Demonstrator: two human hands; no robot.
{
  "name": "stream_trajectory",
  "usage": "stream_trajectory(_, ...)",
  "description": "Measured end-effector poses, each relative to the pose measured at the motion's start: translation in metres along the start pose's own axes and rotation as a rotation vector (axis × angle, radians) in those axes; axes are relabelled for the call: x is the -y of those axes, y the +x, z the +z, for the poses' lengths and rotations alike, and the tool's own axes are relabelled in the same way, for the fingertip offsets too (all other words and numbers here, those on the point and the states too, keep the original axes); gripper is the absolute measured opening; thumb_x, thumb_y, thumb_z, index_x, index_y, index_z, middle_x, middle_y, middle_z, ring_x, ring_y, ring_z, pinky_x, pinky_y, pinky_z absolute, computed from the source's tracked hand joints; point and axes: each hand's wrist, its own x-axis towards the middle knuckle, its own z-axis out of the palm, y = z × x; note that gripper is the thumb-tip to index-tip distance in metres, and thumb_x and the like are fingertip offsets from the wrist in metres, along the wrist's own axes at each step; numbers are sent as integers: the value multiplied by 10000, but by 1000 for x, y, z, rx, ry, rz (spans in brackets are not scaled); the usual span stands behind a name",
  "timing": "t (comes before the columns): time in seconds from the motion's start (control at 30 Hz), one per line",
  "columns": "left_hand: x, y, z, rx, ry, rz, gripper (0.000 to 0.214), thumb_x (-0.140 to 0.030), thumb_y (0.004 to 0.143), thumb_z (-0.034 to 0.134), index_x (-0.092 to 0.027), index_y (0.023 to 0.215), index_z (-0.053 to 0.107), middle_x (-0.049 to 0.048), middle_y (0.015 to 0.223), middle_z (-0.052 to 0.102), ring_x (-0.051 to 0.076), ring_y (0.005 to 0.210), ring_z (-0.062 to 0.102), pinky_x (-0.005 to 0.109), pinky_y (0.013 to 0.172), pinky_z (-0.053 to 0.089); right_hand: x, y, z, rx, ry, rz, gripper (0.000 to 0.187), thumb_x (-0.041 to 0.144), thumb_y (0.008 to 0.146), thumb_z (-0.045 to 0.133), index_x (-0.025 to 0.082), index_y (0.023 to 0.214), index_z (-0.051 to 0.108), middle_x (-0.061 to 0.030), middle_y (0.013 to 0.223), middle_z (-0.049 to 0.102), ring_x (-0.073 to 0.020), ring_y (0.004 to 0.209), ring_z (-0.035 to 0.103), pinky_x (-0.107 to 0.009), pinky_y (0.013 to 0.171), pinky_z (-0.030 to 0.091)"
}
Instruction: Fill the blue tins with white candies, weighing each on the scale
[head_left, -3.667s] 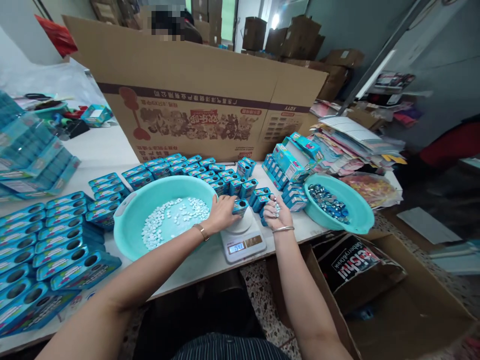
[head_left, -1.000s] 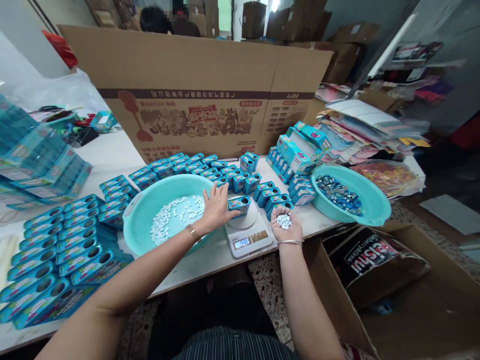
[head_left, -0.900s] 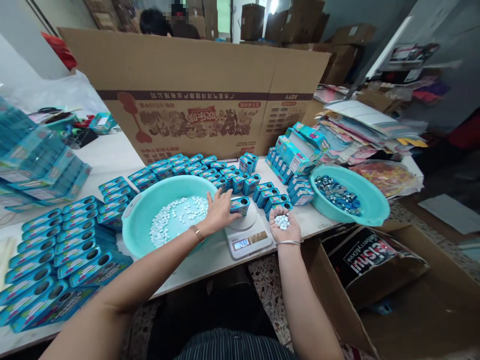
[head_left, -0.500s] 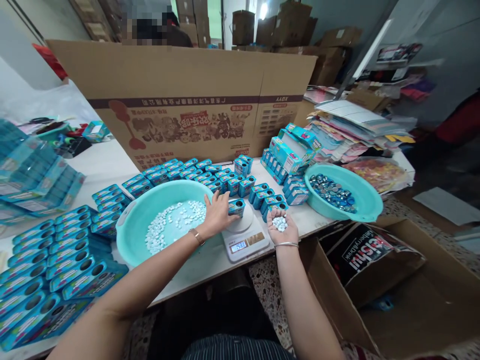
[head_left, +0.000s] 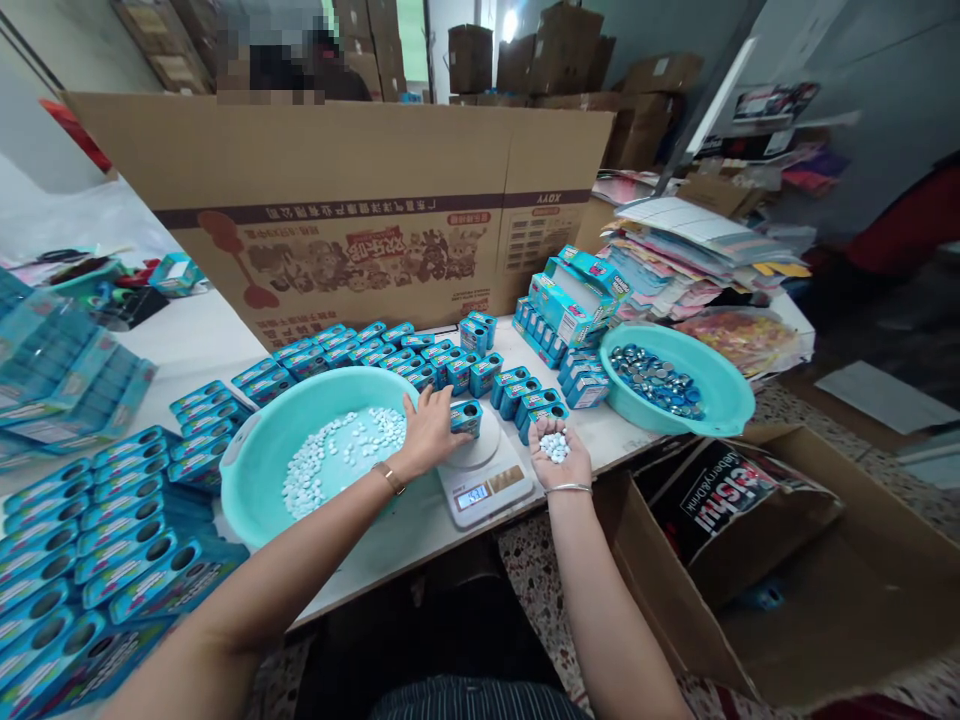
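A small blue box [head_left: 467, 417] with a round hole in its top stands on the white digital scale [head_left: 491, 492], whose display is lit. My left hand [head_left: 431, 430] is at the box's left side, thumb along its front and index finger behind, the other fingers spread. Palm up and cupped, my right hand [head_left: 574, 468] holds a heap of small white tablets [head_left: 555, 447] just right of the scale. Left of the scale is a turquoise basin [head_left: 247, 480] with more white tablets scattered over its bottom, partly behind my left forearm.
Rows of similar blue boxes [head_left: 142, 500] fill the table's left and back. A large carton [head_left: 360, 160] stands upright behind them. To the right are a basin [head_left: 739, 405] of shiny blue-and-silver pieces, stacked papers [head_left: 690, 250], and an open carton [head_left: 862, 590] below.
The whole view has shifted slightly, so things sit a little further left. Both hands keep their places: the left at the box on the scale, the right cupping the tablets.
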Motion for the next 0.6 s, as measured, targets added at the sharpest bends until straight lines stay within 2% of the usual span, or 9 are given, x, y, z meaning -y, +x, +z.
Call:
stream_trajectory(0.1,0,1,0,-4,14,35,621,-351,741,676,-187,1293,445,150,1296,547,364,1315,361,644,1094,101,4,3,-5,42,-15,-33,206,202,870,421,186,702,539,14,647,626,-119,664,653,-334,700,583)
stream_trajectory(0.17,-4,-1,0,-11,21,97,408,-309,779,629,-213,1165,545,107,1154,631,328,1186,493,640,1094,98,12,4,-8,19,11,-47,210,192,872,411,185,707,540,13,643,626,-121,676,656,-339,713,582)
stream_trajectory(0.23,-13,-5,1,-27,11,173,293,-311,794,608,-224,1073,586,78,1071,660,292,1084,549,629,1102,80,25,3,-12,-9,37,-75,231,195,885,388,184,706,534,13,639,624,-117,661,653,-330,700,581)
stream_trajectory(0.37,-53,-12,8,-29,-72,354,323,-359,782,617,-237,1078,576,60,1058,655,276,1101,524,613,1121,20,58,0,-22,-39,75,-194,240,183,889,373,186,699,519,27,614,608,-103,602,635,-284,634,574)
stream_trajectory(0.47,-90,-7,24,-34,-83,494,373,-353,786,599,-237,1136,545,76,1088,629,284,1157,472,604,1130,14,79,-4,-26,-79,120,-254,264,156,888,338,186,693,513,32,596,591,-100,583,626,-278,620,574)
stream_trajectory(0.6,-125,12,55,-56,-30,519,426,-294,782,574,-213,1195,508,106,1131,585,315,1210,413,629,1122,51,94,-11,-28,-73,135,-307,273,168,894,320,188,708,519,32,605,583,-98,583,621,-269,618,573)
